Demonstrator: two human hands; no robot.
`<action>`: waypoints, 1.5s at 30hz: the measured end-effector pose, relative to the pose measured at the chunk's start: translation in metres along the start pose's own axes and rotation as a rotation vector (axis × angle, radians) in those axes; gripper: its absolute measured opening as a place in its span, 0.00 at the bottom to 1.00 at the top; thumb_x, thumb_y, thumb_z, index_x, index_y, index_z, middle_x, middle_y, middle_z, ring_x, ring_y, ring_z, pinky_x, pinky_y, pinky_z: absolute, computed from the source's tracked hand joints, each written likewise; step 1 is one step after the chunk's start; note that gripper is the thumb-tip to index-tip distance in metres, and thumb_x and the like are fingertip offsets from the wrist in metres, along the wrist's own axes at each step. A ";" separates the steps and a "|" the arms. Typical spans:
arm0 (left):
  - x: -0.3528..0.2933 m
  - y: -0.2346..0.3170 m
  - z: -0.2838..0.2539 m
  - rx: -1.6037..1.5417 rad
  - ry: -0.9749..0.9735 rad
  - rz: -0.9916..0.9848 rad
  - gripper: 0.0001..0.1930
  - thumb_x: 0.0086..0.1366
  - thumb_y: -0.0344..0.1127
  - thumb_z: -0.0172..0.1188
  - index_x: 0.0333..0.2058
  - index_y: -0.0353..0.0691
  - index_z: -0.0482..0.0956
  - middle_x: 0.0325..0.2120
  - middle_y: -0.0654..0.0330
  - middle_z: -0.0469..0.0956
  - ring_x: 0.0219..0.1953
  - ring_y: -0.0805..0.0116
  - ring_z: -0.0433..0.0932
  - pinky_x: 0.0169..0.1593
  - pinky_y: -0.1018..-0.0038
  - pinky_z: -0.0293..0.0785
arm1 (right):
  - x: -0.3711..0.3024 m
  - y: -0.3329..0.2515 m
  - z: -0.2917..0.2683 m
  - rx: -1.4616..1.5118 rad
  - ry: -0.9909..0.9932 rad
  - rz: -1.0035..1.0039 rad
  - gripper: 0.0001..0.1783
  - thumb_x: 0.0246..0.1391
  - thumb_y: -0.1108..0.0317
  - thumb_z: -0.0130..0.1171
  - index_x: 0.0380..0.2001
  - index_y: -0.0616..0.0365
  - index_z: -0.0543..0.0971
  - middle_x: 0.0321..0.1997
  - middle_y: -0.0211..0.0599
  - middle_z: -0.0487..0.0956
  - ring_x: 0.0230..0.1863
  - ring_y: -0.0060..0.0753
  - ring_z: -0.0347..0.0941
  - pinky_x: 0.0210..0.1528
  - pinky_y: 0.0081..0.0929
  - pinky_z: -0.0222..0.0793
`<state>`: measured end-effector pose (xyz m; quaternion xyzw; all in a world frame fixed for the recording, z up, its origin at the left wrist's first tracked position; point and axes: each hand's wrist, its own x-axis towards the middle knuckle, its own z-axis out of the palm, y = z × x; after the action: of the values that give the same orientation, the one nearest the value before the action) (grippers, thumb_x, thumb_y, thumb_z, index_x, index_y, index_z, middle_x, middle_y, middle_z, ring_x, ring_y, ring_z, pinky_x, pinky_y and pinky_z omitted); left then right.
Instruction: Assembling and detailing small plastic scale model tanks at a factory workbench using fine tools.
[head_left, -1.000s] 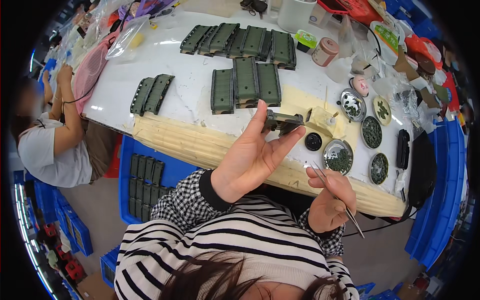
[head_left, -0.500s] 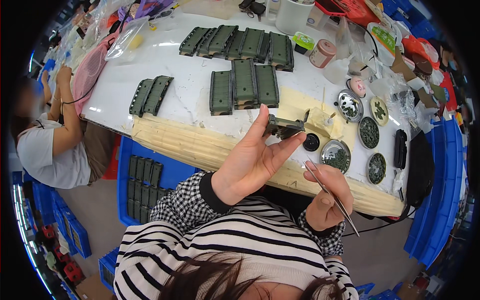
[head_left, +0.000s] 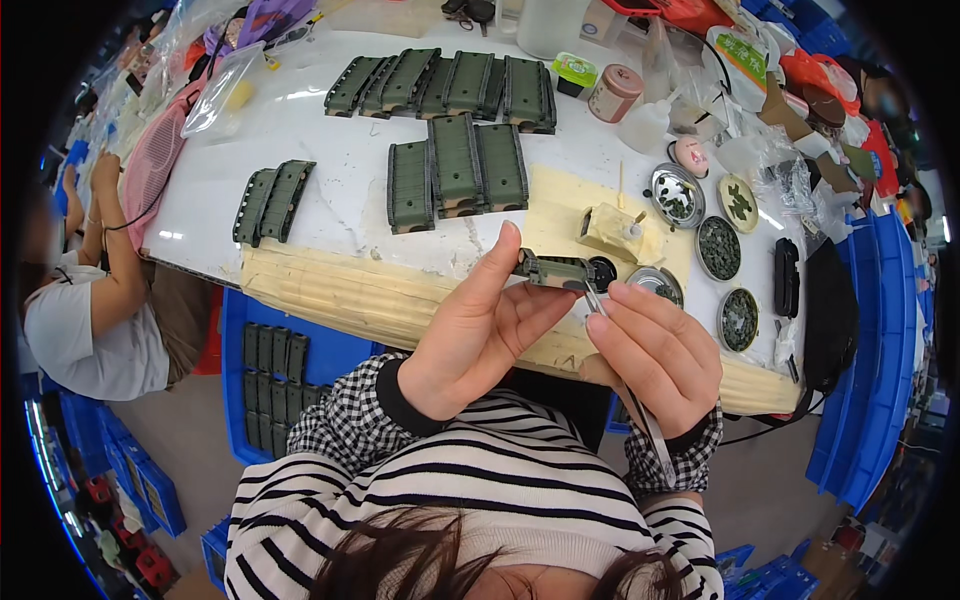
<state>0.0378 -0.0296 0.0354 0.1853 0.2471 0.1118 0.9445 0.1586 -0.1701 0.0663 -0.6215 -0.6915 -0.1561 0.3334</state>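
Note:
My left hand (head_left: 465, 345) is raised over the table's front edge, its thumb and fingers closed on a small green camouflage casing (head_left: 556, 272). Between the fingers of my right hand (head_left: 660, 355) is a pair of metal tweezers (head_left: 652, 438). The tweezers' tips meet the right end of the casing; whether they grip a tiny piece there is too small to tell. Similar green casings lie beyond my hands: a middle group (head_left: 458, 170), a longer row (head_left: 440, 85) behind it and a pair (head_left: 275, 203) at the left.
Round dishes of small dark green pieces (head_left: 718, 248) stand at the right, near a yellowish block (head_left: 612, 230) and a black case (head_left: 787, 277). A pink jar (head_left: 616, 93) is farther back. Below the table edge, a blue crate (head_left: 234, 380) holds more casings. Another person (head_left: 100, 330) sits at the left.
My right hand has brought the tweezers up and left, from apart to the casing's right end. The casing has turned in my left hand. The whole view has shifted slightly.

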 end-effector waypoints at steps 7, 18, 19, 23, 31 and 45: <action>0.000 0.001 -0.004 -0.008 -0.028 -0.001 0.27 0.69 0.54 0.50 0.55 0.37 0.64 0.47 0.54 0.73 0.49 0.67 0.76 0.56 0.76 0.74 | 0.000 0.002 0.002 -0.010 -0.002 -0.025 0.15 0.39 0.73 0.62 0.35 0.65 0.81 0.36 0.43 0.81 0.42 0.43 0.79 0.43 0.33 0.79; 0.001 0.000 -0.007 -0.004 -0.037 -0.003 0.26 0.69 0.53 0.51 0.54 0.38 0.64 0.47 0.54 0.73 0.48 0.66 0.76 0.54 0.76 0.75 | 0.003 0.001 0.002 -0.017 -0.016 -0.029 0.15 0.40 0.72 0.63 0.36 0.65 0.81 0.35 0.43 0.81 0.41 0.43 0.80 0.42 0.32 0.79; 0.000 -0.001 -0.007 -0.014 -0.038 -0.004 0.26 0.69 0.52 0.51 0.54 0.37 0.64 0.47 0.54 0.73 0.48 0.66 0.76 0.54 0.76 0.75 | 0.003 0.000 0.002 -0.016 -0.013 -0.025 0.15 0.40 0.72 0.63 0.36 0.65 0.81 0.35 0.43 0.81 0.41 0.43 0.80 0.42 0.32 0.79; 0.000 -0.003 -0.006 -0.040 -0.043 -0.004 0.25 0.69 0.52 0.50 0.54 0.36 0.66 0.47 0.54 0.73 0.48 0.66 0.76 0.54 0.76 0.75 | 0.002 -0.001 0.002 -0.015 -0.014 -0.024 0.15 0.41 0.72 0.63 0.36 0.66 0.81 0.36 0.43 0.81 0.41 0.43 0.80 0.43 0.32 0.79; 0.000 -0.001 -0.007 -0.088 -0.066 0.008 0.22 0.69 0.52 0.50 0.49 0.38 0.67 0.46 0.53 0.74 0.49 0.64 0.76 0.55 0.75 0.76 | 0.001 -0.003 0.002 0.005 -0.003 0.015 0.16 0.44 0.70 0.65 0.39 0.64 0.81 0.37 0.42 0.80 0.42 0.42 0.80 0.44 0.33 0.80; 0.001 -0.003 -0.011 -0.155 -0.105 0.066 0.18 0.71 0.53 0.46 0.41 0.45 0.74 0.45 0.53 0.76 0.51 0.57 0.76 0.50 0.72 0.80 | 0.000 -0.007 0.005 0.078 0.068 0.056 0.17 0.46 0.63 0.67 0.38 0.63 0.81 0.34 0.40 0.81 0.39 0.40 0.80 0.43 0.31 0.80</action>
<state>0.0333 -0.0286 0.0248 0.1252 0.1817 0.1518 0.9635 0.1502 -0.1681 0.0645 -0.6215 -0.6676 -0.1408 0.3850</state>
